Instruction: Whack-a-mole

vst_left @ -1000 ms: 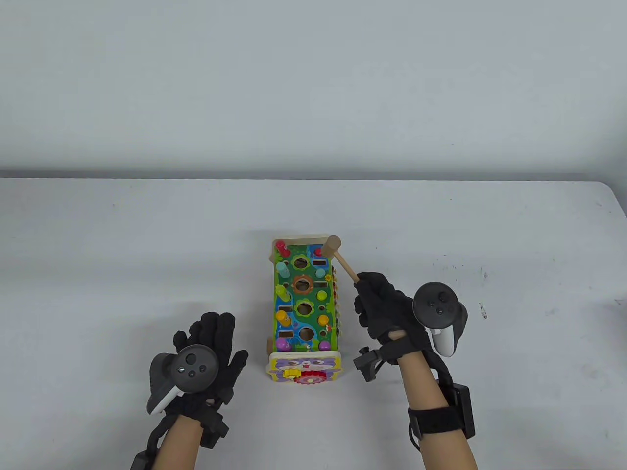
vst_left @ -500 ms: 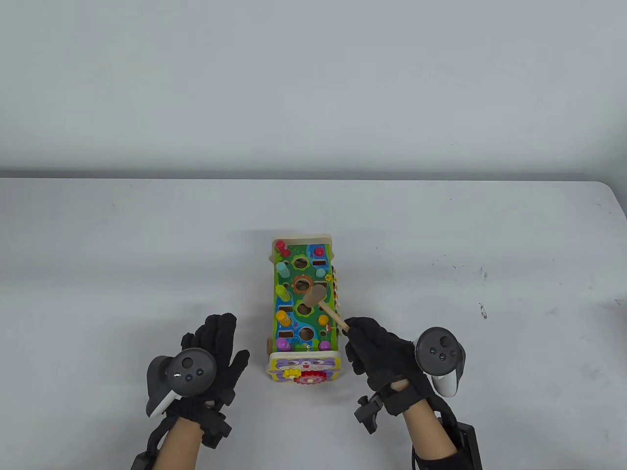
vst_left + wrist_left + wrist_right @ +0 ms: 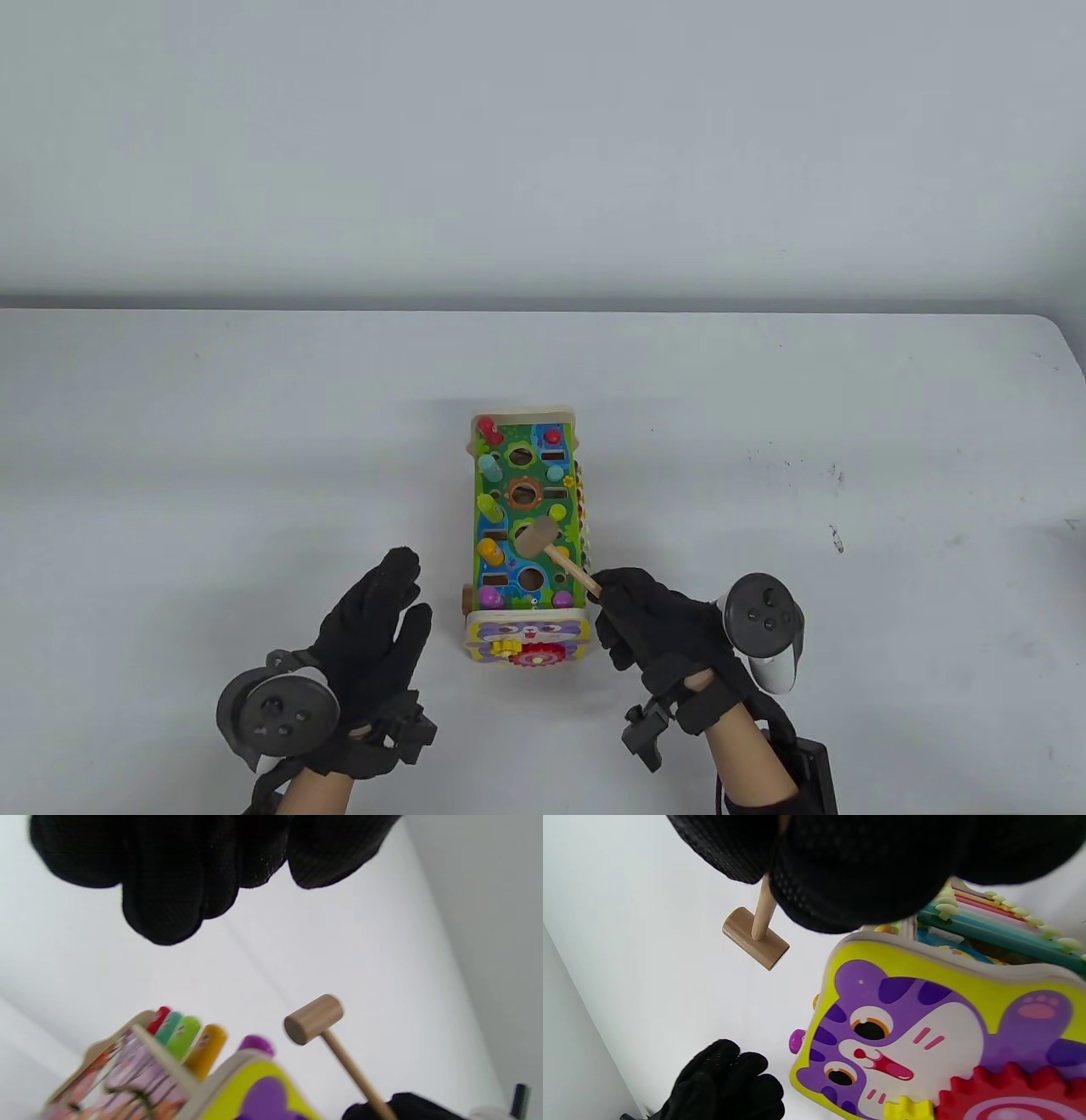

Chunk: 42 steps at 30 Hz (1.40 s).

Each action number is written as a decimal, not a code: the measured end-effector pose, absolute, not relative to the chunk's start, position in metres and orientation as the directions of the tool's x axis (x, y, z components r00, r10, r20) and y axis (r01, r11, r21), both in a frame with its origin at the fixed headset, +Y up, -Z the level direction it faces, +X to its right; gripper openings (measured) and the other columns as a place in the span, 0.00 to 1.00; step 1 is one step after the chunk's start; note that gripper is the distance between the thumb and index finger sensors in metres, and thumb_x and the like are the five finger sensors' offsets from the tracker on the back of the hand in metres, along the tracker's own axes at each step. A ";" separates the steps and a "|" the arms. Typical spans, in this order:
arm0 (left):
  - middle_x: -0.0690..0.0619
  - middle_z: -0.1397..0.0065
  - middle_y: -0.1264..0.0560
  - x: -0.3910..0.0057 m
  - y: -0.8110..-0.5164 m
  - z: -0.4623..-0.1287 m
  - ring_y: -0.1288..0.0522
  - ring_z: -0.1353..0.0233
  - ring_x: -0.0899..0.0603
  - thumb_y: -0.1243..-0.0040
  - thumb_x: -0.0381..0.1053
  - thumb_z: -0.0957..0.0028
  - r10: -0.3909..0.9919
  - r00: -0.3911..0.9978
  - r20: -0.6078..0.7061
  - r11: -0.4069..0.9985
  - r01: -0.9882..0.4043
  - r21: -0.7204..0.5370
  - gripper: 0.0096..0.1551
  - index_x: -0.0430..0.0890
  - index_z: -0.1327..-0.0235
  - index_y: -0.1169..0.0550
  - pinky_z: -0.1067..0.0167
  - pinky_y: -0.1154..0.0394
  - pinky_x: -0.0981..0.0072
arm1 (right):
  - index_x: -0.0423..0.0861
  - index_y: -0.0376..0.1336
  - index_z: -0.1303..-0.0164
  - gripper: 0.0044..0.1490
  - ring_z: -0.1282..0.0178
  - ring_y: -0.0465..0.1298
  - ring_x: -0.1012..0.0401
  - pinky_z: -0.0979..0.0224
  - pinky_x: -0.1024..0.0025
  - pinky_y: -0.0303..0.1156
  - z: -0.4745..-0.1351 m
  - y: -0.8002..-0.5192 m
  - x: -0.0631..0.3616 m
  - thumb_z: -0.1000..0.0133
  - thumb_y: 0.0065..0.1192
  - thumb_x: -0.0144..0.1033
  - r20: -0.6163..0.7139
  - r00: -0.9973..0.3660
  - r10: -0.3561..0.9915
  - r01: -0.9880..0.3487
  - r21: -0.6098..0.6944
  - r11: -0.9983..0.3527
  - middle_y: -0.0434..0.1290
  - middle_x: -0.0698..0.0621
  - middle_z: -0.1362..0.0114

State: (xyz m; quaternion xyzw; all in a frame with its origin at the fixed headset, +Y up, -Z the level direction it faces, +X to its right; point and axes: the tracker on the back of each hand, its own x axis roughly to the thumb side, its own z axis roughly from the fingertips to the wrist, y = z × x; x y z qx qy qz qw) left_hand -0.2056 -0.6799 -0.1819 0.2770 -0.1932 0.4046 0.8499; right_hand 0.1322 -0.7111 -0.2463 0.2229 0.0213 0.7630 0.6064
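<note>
The right hand grips the little wooden hammer by its stick, with the head over the toy box, ready to bop a peg. The left hand is open, holding nothing, beside the box on the table.

Wooden hammer: head relocated from toy's far right corner to above its middle holes, right hand drawn nearer; left hand since rolled onto its edge, tracker lower.
</note>
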 end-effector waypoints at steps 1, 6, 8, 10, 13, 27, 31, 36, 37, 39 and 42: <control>0.33 0.36 0.24 -0.204 -0.678 -0.179 0.18 0.48 0.33 0.46 0.50 0.43 0.575 0.585 0.572 0.502 -0.805 0.318 0.35 0.35 0.25 0.32 0.47 0.26 0.35 | 0.29 0.66 0.40 0.28 0.73 0.79 0.57 0.57 0.51 0.74 -0.246 -0.710 0.132 0.37 0.51 0.38 0.315 -0.154 0.937 -0.917 0.309 -0.254 0.78 0.44 0.58; 0.37 0.44 0.18 -0.182 -0.679 -0.174 0.14 0.58 0.38 0.46 0.52 0.42 0.646 0.436 0.627 0.451 -0.880 0.148 0.33 0.34 0.30 0.26 0.55 0.21 0.42 | 0.29 0.66 0.40 0.28 0.73 0.79 0.57 0.57 0.51 0.74 -0.241 -0.706 0.126 0.37 0.51 0.38 0.315 -0.061 0.947 -0.909 0.373 -0.183 0.78 0.44 0.58; 0.36 0.46 0.17 -0.171 -0.685 -0.177 0.14 0.59 0.38 0.45 0.52 0.42 0.711 0.361 0.603 0.427 -0.904 0.038 0.33 0.33 0.31 0.25 0.57 0.21 0.41 | 0.29 0.66 0.40 0.28 0.73 0.79 0.57 0.57 0.51 0.74 -0.240 -0.706 0.122 0.37 0.51 0.38 0.312 -0.032 0.950 -0.899 0.407 -0.164 0.78 0.44 0.58; 0.35 0.44 0.18 -0.162 -0.693 -0.181 0.14 0.57 0.36 0.45 0.52 0.42 0.768 0.313 0.559 0.418 -0.906 -0.067 0.33 0.32 0.30 0.26 0.55 0.22 0.40 | 0.29 0.66 0.40 0.28 0.73 0.79 0.57 0.57 0.51 0.74 -0.238 -0.706 0.118 0.37 0.51 0.38 0.305 -0.002 0.952 -0.883 0.446 -0.145 0.78 0.44 0.58; 0.31 0.40 0.21 -0.148 -0.706 -0.185 0.15 0.52 0.33 0.45 0.52 0.42 0.825 0.248 0.508 0.382 -0.907 -0.177 0.37 0.31 0.26 0.31 0.50 0.24 0.36 | 0.29 0.67 0.41 0.28 0.73 0.79 0.57 0.57 0.50 0.74 -0.235 -0.707 0.109 0.37 0.52 0.38 0.287 0.035 0.957 -0.845 0.520 -0.125 0.78 0.44 0.58; 0.28 0.27 0.31 -0.131 -0.723 -0.185 0.25 0.35 0.24 0.46 0.52 0.41 0.909 0.056 0.413 0.190 -0.937 -0.292 0.35 0.36 0.25 0.32 0.38 0.36 0.23 | 0.31 0.69 0.43 0.28 0.72 0.81 0.55 0.56 0.49 0.74 -0.226 -0.716 0.081 0.37 0.52 0.40 0.253 0.014 0.967 -0.738 0.656 -0.160 0.80 0.43 0.58; 0.28 0.27 0.32 -0.131 -0.726 -0.185 0.25 0.34 0.24 0.46 0.49 0.41 0.925 -0.010 0.381 0.116 -0.945 -0.306 0.32 0.37 0.27 0.30 0.37 0.38 0.22 | 0.31 0.69 0.44 0.27 0.71 0.81 0.54 0.56 0.48 0.74 -0.225 -0.715 0.081 0.37 0.52 0.40 0.261 -0.003 0.965 -0.739 0.650 -0.178 0.80 0.42 0.57; 0.29 0.27 0.31 -0.131 -0.726 -0.185 0.25 0.35 0.24 0.46 0.49 0.41 0.925 -0.027 0.380 0.099 -0.947 -0.307 0.28 0.40 0.30 0.29 0.37 0.38 0.22 | 0.32 0.70 0.44 0.28 0.69 0.81 0.52 0.54 0.46 0.73 -0.226 -0.716 0.081 0.37 0.52 0.41 0.274 -0.024 0.961 -0.734 0.648 -0.203 0.79 0.40 0.55; 0.29 0.27 0.32 -0.131 -0.726 -0.185 0.26 0.35 0.24 0.46 0.48 0.41 0.924 -0.029 0.382 0.098 -0.946 -0.309 0.28 0.40 0.30 0.29 0.37 0.38 0.22 | 0.32 0.70 0.44 0.28 0.68 0.81 0.51 0.54 0.46 0.73 -0.225 -0.716 0.081 0.37 0.52 0.41 0.271 -0.021 0.962 -0.731 0.652 -0.200 0.79 0.40 0.54; 0.29 0.27 0.32 -0.131 -0.725 -0.185 0.26 0.34 0.23 0.47 0.49 0.41 0.920 -0.030 0.390 0.099 -0.946 -0.307 0.28 0.40 0.31 0.28 0.37 0.39 0.22 | 0.31 0.70 0.44 0.28 0.67 0.81 0.50 0.53 0.45 0.72 -0.225 -0.715 0.082 0.36 0.52 0.41 0.269 -0.024 0.963 -0.728 0.655 -0.201 0.79 0.39 0.53; 0.29 0.26 0.32 -0.134 -0.723 -0.184 0.27 0.34 0.22 0.47 0.49 0.41 0.918 -0.049 0.393 0.083 -0.946 -0.312 0.28 0.39 0.31 0.29 0.37 0.39 0.21 | 0.31 0.70 0.43 0.28 0.67 0.82 0.50 0.53 0.45 0.72 -0.228 -0.714 0.086 0.36 0.52 0.41 0.279 -0.031 0.960 -0.734 0.645 -0.211 0.79 0.39 0.53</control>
